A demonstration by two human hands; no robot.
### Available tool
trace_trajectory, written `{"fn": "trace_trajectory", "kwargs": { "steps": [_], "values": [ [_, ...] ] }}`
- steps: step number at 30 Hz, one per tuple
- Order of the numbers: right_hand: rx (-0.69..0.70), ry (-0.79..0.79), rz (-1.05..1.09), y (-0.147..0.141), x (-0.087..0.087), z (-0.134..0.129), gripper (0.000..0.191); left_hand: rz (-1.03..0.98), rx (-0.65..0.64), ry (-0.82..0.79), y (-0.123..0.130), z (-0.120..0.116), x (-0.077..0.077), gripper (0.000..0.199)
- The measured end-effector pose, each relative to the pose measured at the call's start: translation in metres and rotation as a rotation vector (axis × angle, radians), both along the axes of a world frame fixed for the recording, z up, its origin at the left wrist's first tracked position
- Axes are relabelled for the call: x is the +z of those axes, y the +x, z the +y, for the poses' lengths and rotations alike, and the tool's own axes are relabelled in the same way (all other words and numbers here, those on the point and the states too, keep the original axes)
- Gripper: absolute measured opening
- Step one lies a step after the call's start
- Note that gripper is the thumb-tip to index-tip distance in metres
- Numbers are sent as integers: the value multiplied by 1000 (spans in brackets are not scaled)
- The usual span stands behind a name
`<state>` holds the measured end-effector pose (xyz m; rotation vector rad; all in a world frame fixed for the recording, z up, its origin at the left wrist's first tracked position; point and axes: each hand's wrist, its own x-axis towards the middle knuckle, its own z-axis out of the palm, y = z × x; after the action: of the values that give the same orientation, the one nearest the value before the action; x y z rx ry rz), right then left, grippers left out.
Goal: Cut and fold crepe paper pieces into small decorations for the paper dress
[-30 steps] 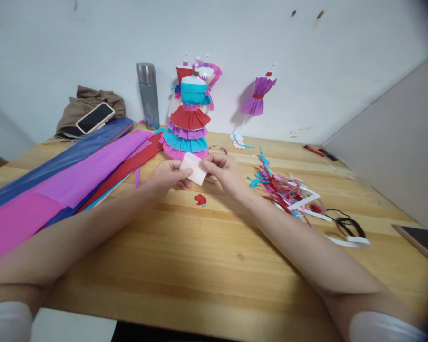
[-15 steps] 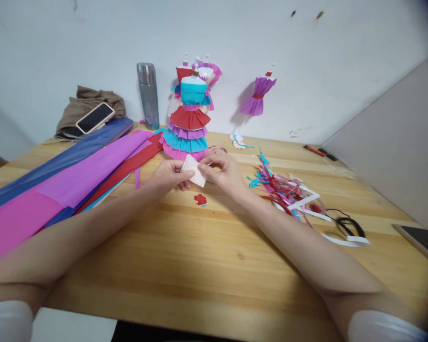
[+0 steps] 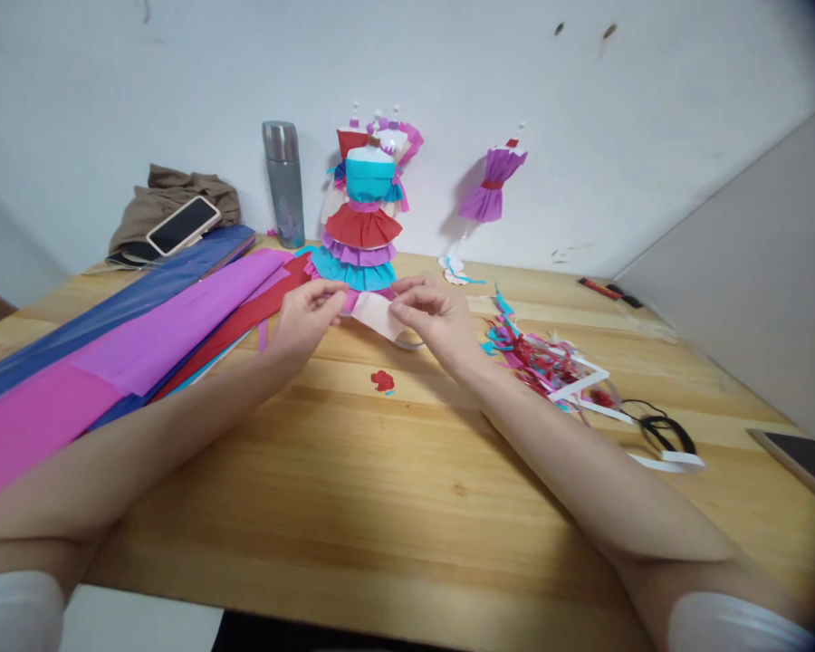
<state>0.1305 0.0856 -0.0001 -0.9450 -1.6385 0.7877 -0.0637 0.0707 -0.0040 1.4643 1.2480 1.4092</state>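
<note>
White paper piece (image 3: 376, 314) is up over the table (image 3: 407, 507), nearer its far edge, in front of the tiered dress (image 3: 362, 226). Right hand (image 3: 395, 299) pinches its right side, thumb against fingers. Left hand (image 3: 312, 312) is curled just beside its left side; can't tell if it grips. Red scrap (image 3: 382, 380) lies nearer the front edge.

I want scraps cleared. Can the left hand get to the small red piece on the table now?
Probably yes: only bare tabletop shows between the left hand and the small red piece.
</note>
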Motion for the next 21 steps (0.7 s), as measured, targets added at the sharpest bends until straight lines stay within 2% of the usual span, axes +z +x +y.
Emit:
{"fn": "trace_trajectory", "kwargs": {
  "steps": [2,4,6,9,16,21],
  "values": [
    [20,9,-40,0,0,0,13,51,-52,130,0,-2,6,25],
    [50,0,-47,-2,0,-1,13,111,-175,148,-1,-5,9,25],
    [86,-9,-43,-4,0,-3,12,143,-257,93,-1,-6,10,24],
    [134,-43,-19,-6,2,-7,13,151,-291,10,-2,-6,6,29],
    [132,-145,84,-7,6,-11,16,-50,-383,-96,-1,-4,9,23],
    [134,-138,97,-7,9,-13,18,-161,-501,-297,-2,-9,15,40]
  ]
}}
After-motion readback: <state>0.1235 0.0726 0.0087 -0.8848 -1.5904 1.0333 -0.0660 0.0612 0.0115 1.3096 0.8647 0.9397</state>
